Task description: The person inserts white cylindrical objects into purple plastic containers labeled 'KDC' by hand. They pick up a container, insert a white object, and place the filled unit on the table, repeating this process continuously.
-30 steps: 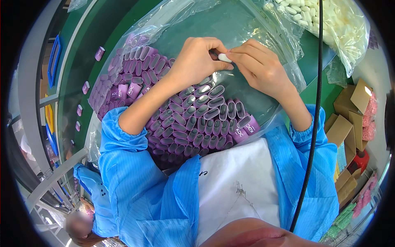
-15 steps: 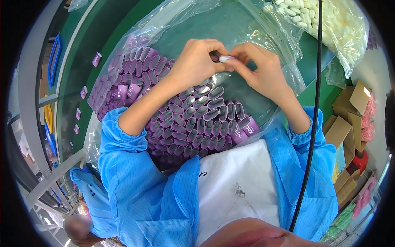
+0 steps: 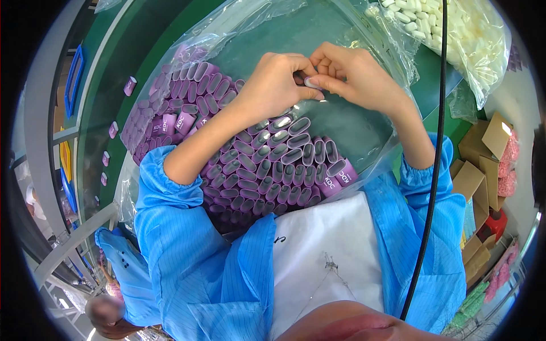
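Note:
Above the purple pile, my left hand (image 3: 277,83) is closed, its fingertips pinching a small purple case with a white end piece (image 3: 310,83); most of it is hidden by fingers. My right hand (image 3: 359,78) meets it from the other side. Its thumb presses at the white end and its other fingers curl above. Under and around my left forearm lie many hollow oval purple cases (image 3: 264,167), most with their openings up, some on their sides showing white print. They rest in a clear plastic bag (image 3: 341,122) spread over the green table.
A clear bag of white oval pieces (image 3: 418,14) lies at the far right. A black cable (image 3: 435,170) hangs across the right side. A few purple cases (image 3: 130,86) stand spaced along a green strip at left. Open cartons (image 3: 471,184) are at right; another person's blue sleeve (image 3: 128,270) shows lower left.
My right hand has shifted slightly up and its fingers have curled more, with the thumb over the white end. The purple cases on the left strip have moved slightly left and nearer.

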`<action>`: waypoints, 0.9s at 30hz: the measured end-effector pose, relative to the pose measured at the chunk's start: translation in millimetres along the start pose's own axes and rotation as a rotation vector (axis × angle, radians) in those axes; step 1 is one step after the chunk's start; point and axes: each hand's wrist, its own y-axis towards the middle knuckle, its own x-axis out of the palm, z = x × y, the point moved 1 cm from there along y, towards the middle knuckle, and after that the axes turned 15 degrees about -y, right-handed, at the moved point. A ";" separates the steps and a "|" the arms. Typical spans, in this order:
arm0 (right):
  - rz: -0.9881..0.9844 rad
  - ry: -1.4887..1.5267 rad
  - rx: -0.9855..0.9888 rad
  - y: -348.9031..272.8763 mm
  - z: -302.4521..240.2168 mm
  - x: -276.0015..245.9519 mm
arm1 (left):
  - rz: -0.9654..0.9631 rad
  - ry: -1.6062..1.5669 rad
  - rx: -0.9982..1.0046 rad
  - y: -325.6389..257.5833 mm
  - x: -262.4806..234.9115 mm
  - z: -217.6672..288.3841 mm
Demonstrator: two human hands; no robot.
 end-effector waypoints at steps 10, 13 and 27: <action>0.347 0.104 0.323 -34.4 15.7 7.8 | 0.064 0.194 0.222 -3.2 -35.9 30.7; 0.371 -0.057 0.245 -51.5 17.4 15.3 | 0.246 0.262 0.082 -1.3 -110.6 33.2; 0.644 -0.149 0.017 -57.9 9.8 -4.3 | 0.617 0.823 -0.263 -92.0 -316.7 -109.3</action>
